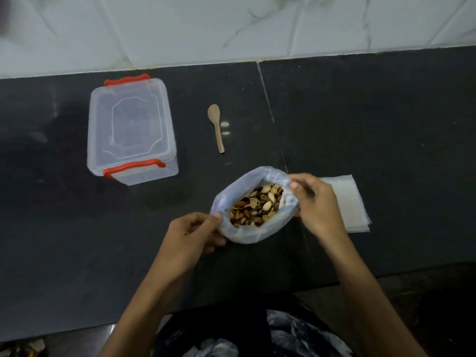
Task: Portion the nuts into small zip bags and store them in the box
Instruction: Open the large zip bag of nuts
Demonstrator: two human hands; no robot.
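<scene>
Both grips pinch nut bag (253, 204) rim, mouth up

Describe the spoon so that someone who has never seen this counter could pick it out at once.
Start at the dark counter below the white tiled wall. Right of the clear lidded box with red clips and beyond the open bag of nuts, the wooden spoon lies alone, bowl toward the wall. It is the only wooden thing there; everything near it is plastic.

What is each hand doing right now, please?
Left hand: pinches the left rim of the bag of nuts.
Right hand: pinches the bag's right rim.
</scene>
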